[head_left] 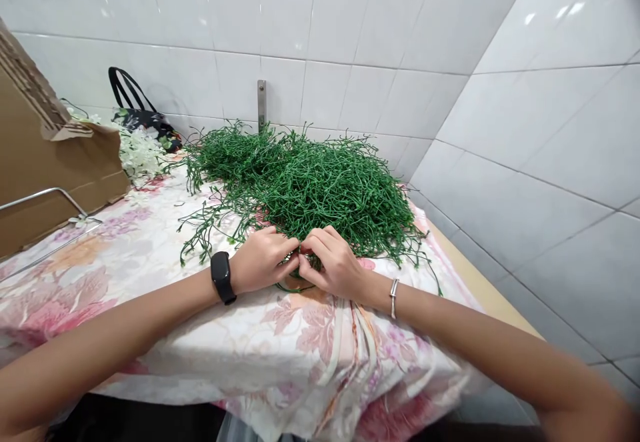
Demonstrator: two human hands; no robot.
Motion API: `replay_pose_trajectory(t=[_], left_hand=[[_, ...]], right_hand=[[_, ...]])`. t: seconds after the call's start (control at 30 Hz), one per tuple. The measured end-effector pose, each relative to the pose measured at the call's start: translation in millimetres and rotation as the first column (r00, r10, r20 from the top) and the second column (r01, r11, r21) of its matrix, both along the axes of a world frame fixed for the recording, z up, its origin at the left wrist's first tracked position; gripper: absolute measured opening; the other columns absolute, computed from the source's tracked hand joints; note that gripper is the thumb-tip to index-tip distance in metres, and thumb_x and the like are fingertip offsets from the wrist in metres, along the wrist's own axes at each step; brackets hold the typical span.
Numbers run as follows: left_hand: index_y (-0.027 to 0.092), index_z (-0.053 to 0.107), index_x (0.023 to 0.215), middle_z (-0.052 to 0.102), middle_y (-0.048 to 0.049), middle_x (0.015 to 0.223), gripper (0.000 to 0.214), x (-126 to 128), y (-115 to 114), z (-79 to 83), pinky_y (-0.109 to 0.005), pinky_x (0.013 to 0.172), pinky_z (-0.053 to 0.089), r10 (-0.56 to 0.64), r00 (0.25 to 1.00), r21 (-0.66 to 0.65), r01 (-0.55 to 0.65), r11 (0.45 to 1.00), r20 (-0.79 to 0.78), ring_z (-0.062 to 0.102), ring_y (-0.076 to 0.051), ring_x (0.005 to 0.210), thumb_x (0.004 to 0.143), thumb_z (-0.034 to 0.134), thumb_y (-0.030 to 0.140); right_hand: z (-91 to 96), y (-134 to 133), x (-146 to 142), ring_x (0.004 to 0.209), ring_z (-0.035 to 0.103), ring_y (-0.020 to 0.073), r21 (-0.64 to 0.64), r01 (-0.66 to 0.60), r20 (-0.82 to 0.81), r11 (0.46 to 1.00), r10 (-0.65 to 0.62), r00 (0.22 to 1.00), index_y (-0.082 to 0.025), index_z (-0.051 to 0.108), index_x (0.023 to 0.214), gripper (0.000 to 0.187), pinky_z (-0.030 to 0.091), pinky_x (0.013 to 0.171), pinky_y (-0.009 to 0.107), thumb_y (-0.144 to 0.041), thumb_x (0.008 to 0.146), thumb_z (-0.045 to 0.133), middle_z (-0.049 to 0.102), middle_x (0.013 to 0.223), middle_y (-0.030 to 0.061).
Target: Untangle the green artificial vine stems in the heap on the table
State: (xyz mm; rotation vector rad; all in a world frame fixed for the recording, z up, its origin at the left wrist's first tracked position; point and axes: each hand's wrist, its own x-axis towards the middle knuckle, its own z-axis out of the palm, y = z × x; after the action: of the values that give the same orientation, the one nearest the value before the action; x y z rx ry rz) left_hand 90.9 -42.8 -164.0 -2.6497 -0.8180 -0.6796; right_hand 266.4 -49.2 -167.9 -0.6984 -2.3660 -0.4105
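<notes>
Left hand: fingers curled, thumb and forefinger pinched nearly closed; the left hand (263,259) appears to have a thin green strand (294,289) at its fingertips.
Right hand: the right hand (335,262) meets it tip to tip in a like pinch, apparently on that strand.
Green strand: at the near edge of the heap, bowing below the fingers; the pinched part is mostly hidden.
Progress: one strand seems in hand; the heap of green stems (335,189) behind lies loose and tangled, and no finished portion can be told apart.
In the way: stray stems spread left and right of the hands.
Table left: cardboard box (60,182), metal wire (65,192), white flowers (143,152).
Back: black bag (145,122) near the tiled wall (340,22).
Cover: floral cloth (165,242) over the table (480,282).
</notes>
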Motion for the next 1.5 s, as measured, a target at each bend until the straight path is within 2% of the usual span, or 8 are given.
replay_pose_trajectory(t=[0.47,0.6,0.73,0.87,1.03,1.27,1.43,1.5], left_hand=[[0.015,0.051,0.067,0.056,0.0006,0.055,0.024,-2.3,9.5,5.7,-0.027,0.057,0.033,-0.058,0.998,0.128,0.062,0.99,-0.034,0.05,-0.012,0.051,0.083,0.037,0.025],[0.015,0.053,0.072,0.058,-0.0012,0.057,0.025,-0.1,5.7,2.6,-0.028,0.058,0.035,0.009,0.999,0.076,-0.012,0.997,0.047,0.053,-0.014,0.054,0.085,0.035,0.028],[0.014,0.049,0.099,0.059,-0.0012,0.06,0.022,6.2,-1.9,-1.2,-0.027,0.057,0.037,0.157,0.962,-0.013,-0.158,0.987,0.224,0.055,-0.017,0.061,0.083,0.04,0.028],[0.018,0.049,0.094,0.062,-0.0008,0.07,0.014,12.0,-3.9,-7.8,-0.026,0.058,0.039,0.046,0.971,-0.01,-0.044,0.999,0.233,0.054,-0.014,0.06,0.084,0.038,0.019],[0.018,0.049,0.093,0.058,0.0014,0.062,0.012,16.0,-4.2,-10.0,-0.025,0.059,0.041,0.099,0.942,-0.09,-0.074,0.993,0.321,0.054,-0.014,0.06,0.084,0.042,0.021],[0.017,0.051,0.09,0.056,0.0021,0.058,0.011,18.6,1.8,-12.0,-0.024,0.055,0.039,0.065,0.945,0.019,-0.075,0.997,0.321,0.051,-0.012,0.053,0.084,0.043,0.022],[0.015,0.049,0.097,0.059,-0.0005,0.065,0.017,5.5,15.8,-10.8,-0.024,0.055,0.038,-0.141,0.986,0.101,0.133,0.986,0.086,0.051,-0.011,0.053,0.086,0.038,0.023],[0.015,0.049,0.097,0.06,-0.0015,0.066,0.018,0.4,19.3,-10.5,-0.023,0.055,0.037,-0.139,0.989,0.108,0.133,0.985,0.054,0.052,-0.011,0.055,0.086,0.039,0.025]], right_hand=[[-4.3,3.8,-1.1,0.062,0.039,0.0112,0.135,0.032,0.007,0.99,-0.034,0.999,-0.016,0.046,0.068,0.012,0.034,0.064,0.028,-0.018,0.079,0.044,0.047,0.063,0.0014],[-2.4,2.2,-0.2,0.064,0.042,0.0116,0.137,0.062,0.018,0.989,-0.065,0.998,-0.015,0.048,0.07,0.009,0.035,0.065,0.029,-0.017,0.078,0.044,0.049,0.065,0.002],[1.5,1.5,3.4,0.067,0.043,0.0122,0.103,0.074,0.034,0.992,-0.078,0.996,-0.014,0.048,0.073,0.004,0.036,0.066,0.029,-0.015,0.077,0.046,0.05,0.068,0.0028],[3.2,2.9,7.2,0.065,0.042,0.012,0.101,0.083,0.029,0.991,-0.086,0.996,-0.015,0.047,0.072,0.006,0.035,0.064,0.029,-0.014,0.077,0.046,0.049,0.065,0.0026],[5.8,1.8,9.5,0.064,0.041,0.0112,0.038,0.096,0.043,0.995,-0.097,0.994,-0.015,0.047,0.07,0.009,0.034,0.064,0.029,-0.016,0.079,0.044,0.048,0.064,0.002],[3.7,2.2,13.8,0.064,0.041,0.0106,-0.02,0.061,-0.03,0.998,-0.061,0.998,-0.016,0.045,0.069,0.011,0.033,0.066,0.027,-0.018,0.08,0.041,0.048,0.065,0.0011],[-3.6,4.6,12.9,0.063,0.041,0.01,-0.011,0.032,-0.044,0.999,-0.033,0.999,-0.016,0.043,0.067,0.015,0.031,0.066,0.026,-0.02,0.08,0.04,0.048,0.065,0.0006],[-5.6,5.5,12.4,0.063,0.04,0.0099,-0.021,0.029,-0.045,0.999,-0.03,0.999,-0.016,0.043,0.066,0.016,0.031,0.067,0.026,-0.021,0.081,0.039,0.048,0.065,0.0005]])
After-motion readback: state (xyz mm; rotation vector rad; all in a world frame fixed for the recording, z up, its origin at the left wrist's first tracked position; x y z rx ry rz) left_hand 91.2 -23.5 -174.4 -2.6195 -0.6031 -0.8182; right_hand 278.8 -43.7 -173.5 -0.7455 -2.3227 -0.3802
